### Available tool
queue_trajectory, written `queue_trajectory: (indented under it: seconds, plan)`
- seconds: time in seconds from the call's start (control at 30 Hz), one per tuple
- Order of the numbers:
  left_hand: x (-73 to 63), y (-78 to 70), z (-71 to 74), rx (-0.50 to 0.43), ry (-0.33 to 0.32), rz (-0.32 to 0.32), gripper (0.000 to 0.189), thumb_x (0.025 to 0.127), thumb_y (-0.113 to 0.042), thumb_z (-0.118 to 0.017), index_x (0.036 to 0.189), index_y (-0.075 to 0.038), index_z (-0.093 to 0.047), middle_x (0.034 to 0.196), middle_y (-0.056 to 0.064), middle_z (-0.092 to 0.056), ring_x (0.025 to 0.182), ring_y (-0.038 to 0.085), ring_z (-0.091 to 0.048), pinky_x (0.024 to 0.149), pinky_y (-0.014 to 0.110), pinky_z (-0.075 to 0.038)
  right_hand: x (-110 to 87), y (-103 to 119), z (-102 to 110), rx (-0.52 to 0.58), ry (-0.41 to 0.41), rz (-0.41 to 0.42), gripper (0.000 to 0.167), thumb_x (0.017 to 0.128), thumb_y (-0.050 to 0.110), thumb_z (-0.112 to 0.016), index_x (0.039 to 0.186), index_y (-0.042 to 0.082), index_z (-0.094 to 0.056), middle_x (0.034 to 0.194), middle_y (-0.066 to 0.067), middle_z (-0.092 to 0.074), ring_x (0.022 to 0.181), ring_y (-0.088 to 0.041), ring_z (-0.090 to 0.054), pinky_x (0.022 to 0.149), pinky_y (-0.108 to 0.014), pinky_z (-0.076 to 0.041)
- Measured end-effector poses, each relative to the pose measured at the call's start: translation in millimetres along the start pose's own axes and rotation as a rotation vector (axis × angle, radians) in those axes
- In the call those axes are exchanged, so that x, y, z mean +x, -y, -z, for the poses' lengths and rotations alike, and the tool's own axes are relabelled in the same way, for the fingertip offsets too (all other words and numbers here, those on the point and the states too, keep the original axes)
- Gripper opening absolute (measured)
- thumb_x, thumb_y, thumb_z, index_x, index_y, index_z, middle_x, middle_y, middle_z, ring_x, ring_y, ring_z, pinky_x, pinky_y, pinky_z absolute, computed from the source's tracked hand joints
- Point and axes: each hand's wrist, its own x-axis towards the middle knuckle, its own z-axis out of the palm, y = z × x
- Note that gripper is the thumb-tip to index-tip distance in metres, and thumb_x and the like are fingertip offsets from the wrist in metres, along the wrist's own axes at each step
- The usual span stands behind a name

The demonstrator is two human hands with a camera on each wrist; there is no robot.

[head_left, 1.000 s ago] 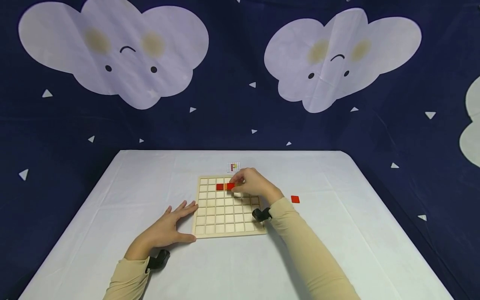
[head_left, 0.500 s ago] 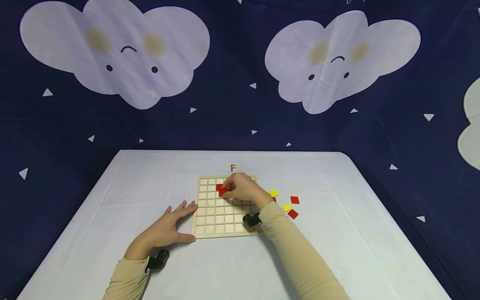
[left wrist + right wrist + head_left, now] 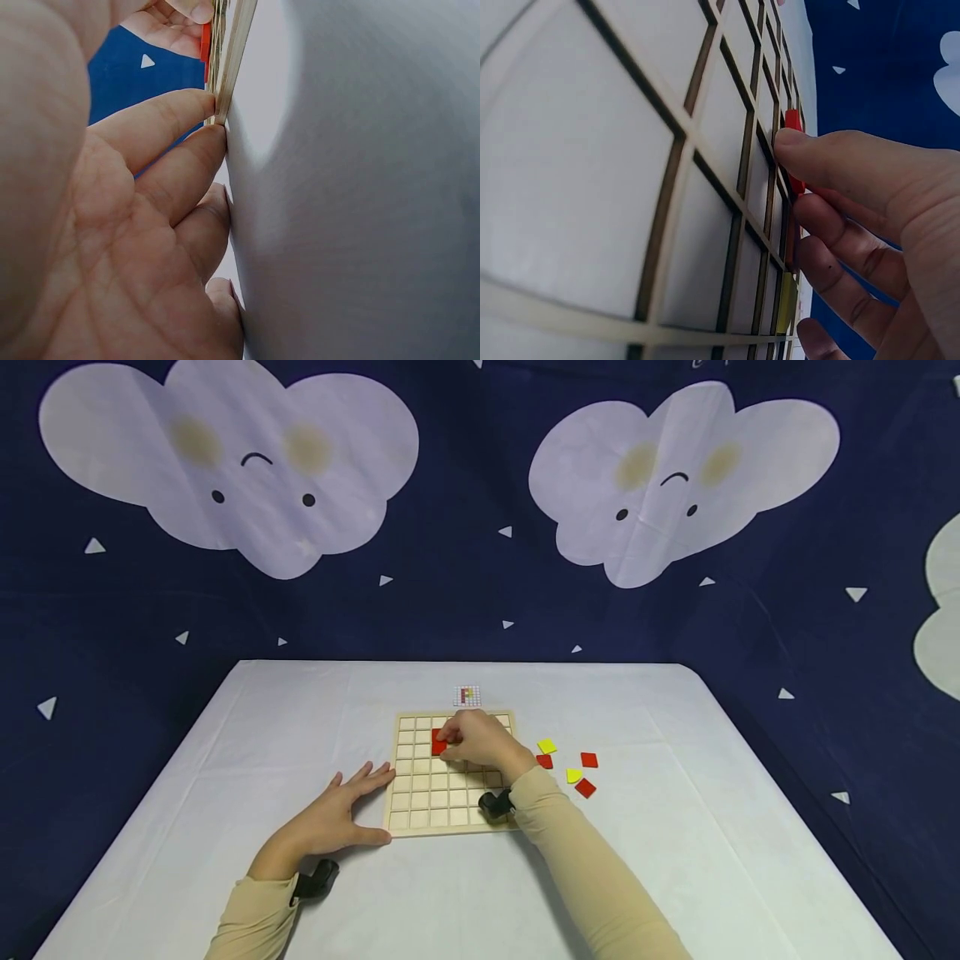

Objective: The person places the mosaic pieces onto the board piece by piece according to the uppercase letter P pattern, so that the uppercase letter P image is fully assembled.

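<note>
My right hand (image 3: pixel 480 742) pinches a red square tile (image 3: pixel 793 120) between thumb and fingers, at the upper part of the wooden grid board (image 3: pixel 450 797). In the head view the held tile and a red tile lying in the board overlap into one red patch (image 3: pixel 438 742), just left of my fingertips. A yellow tile (image 3: pixel 786 304) sits in the board beyond my fingers in the right wrist view; the hand hides it in the head view. My left hand (image 3: pixel 330 810) lies spread at the board's left side, fingertips and thumb against the wooden edge.
Right of the board lie loose tiles: a yellow square (image 3: pixel 547 747), a yellow rounded one (image 3: pixel 573 776) and several red ones (image 3: pixel 586 787). Behind the board is a small gridded picture card (image 3: pixel 467 696). A white cloth covers the table (image 3: pixel 225 760); a dark blue cloud-print curtain (image 3: pixel 480 527) hangs behind.
My right hand has moved left and slightly towards me with the red tile, from the row's right part to around the red tile in the board. More loose tiles now show; my left hand stays put.
</note>
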Motion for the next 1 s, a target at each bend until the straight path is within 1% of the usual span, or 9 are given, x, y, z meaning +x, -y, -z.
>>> queue_trajectory:
  seconds: [0.4,0.57,0.8,1.0]
  plan:
    - [0.6,-0.3,-0.4,0.005,-0.002,-0.001,0.099,0.077,-0.036,-0.095,0.160,-0.008,-0.050,0.172,0.016,-0.040,0.164,0.050,-0.022,0.130,0.078,-0.001,1.1,-0.5,-1.4,-0.030,0.000,0.008,0.024,0.091,0.021,-0.087,0.114,0.014,-0.084,0.110,0.001,-0.080,0.097,-0.011,-0.070,0.091,-0.029,-0.059]
    - [1.4,1.0,-0.4,0.009,-0.004,-0.004,0.099,0.078,-0.037,-0.095,0.161,-0.008,-0.050,0.172,0.015,-0.040,0.164,0.050,-0.021,0.129,0.078,-0.001,2.9,1.0,-0.9,-0.022,0.008,0.010,0.021,0.092,0.022,-0.087,0.112,0.017,-0.083,0.110,0.003,-0.079,0.097,-0.010,-0.070,0.092,-0.029,-0.059]
    - [1.9,1.2,0.4,0.007,-0.007,-0.003,0.099,0.078,-0.038,-0.095,0.161,-0.009,-0.049,0.172,0.014,-0.039,0.164,0.050,-0.021,0.129,0.078,-0.001,4.4,4.0,-0.4,-0.039,0.004,0.012,0.015,0.093,0.024,-0.086,0.107,0.020,-0.083,0.107,0.006,-0.080,0.097,-0.009,-0.072,0.096,-0.033,-0.059]
    - [2.7,1.5,-1.2,0.007,0.002,-0.008,0.099,0.079,-0.038,-0.095,0.161,-0.008,-0.049,0.172,0.015,-0.039,0.164,0.050,-0.021,0.129,0.079,-0.001,1.4,3.2,-1.9,-0.057,0.004,0.002,0.016,0.094,0.025,-0.085,0.109,0.020,-0.083,0.109,0.005,-0.080,0.099,-0.010,-0.072,0.096,-0.033,-0.060]
